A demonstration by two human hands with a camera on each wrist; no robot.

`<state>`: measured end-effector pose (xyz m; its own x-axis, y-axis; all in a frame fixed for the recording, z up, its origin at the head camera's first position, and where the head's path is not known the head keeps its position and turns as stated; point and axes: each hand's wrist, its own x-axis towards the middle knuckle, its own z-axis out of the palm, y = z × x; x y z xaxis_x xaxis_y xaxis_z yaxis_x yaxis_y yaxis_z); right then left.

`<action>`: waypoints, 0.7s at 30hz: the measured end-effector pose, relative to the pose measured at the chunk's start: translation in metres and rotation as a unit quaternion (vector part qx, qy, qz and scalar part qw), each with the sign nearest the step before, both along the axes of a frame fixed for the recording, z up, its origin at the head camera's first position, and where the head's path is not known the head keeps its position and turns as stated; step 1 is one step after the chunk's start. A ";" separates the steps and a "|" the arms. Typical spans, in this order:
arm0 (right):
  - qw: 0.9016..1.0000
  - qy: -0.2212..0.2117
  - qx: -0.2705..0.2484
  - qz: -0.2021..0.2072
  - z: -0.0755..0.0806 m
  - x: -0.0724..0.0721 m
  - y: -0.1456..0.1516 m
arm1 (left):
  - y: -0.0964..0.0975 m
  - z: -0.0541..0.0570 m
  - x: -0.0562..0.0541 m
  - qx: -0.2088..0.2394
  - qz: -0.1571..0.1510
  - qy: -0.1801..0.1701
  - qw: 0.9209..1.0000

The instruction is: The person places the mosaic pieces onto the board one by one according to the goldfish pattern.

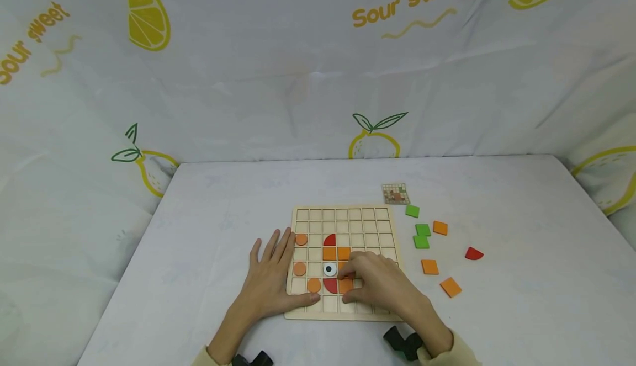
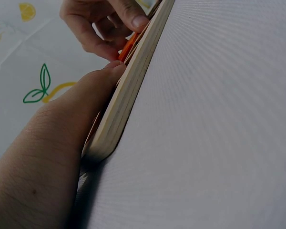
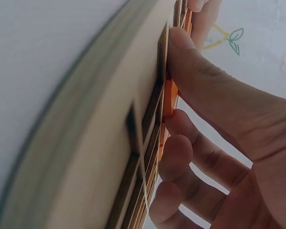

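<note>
A wooden grid board (image 1: 328, 317) lies on the table. My left hand (image 1: 270, 280) rests along its left edge with fingers spread, the thumb over the lower left cells. My right hand (image 1: 380, 283) pinches an orange square tile (image 1: 345, 286) between thumb and fingers at the board's lower middle; the tile's orange edge (image 3: 169, 98) shows in the right wrist view. Left of it sit a red quarter-round tile (image 1: 330, 285) and an orange round tile (image 1: 313, 285). Above is a white disc with a black dot (image 1: 329, 269). My right fingers partly hide other orange tiles.
Right of the board lie several loose tiles: green squares (image 1: 422, 242), orange squares (image 1: 430, 267) and a red quarter-round (image 1: 474, 253). A small patterned card (image 1: 396, 194) lies behind the board's upper right corner. White cloth (image 1: 298, 106) stands behind the table.
</note>
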<state>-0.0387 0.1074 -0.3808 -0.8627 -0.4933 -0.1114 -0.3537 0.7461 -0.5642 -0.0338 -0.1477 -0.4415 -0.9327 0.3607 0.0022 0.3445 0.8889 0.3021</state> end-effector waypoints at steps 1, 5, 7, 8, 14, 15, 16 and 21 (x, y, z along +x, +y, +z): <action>1.000 -0.001 -0.001 0.001 0.000 0.000 0.000 | 0.000 0.000 0.000 0.000 0.000 0.001 1.000; 1.000 -0.004 -0.007 0.003 0.000 -0.001 -0.001 | 0.000 0.000 0.000 0.001 0.000 0.003 1.000; 1.000 -0.005 -0.008 0.003 0.000 -0.001 -0.001 | 0.000 0.000 0.000 0.001 0.001 0.003 1.000; 1.000 -0.006 -0.007 0.003 0.000 -0.001 -0.001 | 0.000 -0.001 0.000 0.001 0.001 0.003 1.000; 1.000 -0.005 -0.005 0.005 0.000 -0.001 -0.001 | -0.001 -0.001 0.000 0.003 0.001 0.003 1.000; 1.000 -0.003 -0.005 0.006 0.000 -0.001 -0.001 | -0.001 -0.001 0.000 0.003 0.001 0.003 1.000; 1.000 -0.002 -0.005 0.007 0.000 -0.001 -0.001 | -0.001 -0.001 0.000 0.003 0.001 0.004 1.000; 1.000 -0.002 -0.007 0.011 0.000 -0.002 0.001 | -0.001 -0.001 0.000 0.000 0.001 0.003 1.000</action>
<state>-0.0403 0.1084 -0.3806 -0.8511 -0.5140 -0.1072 -0.3684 0.7300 -0.5756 -0.0339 -0.1484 -0.4427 -0.9337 0.3579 0.0080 0.3436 0.8898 0.3002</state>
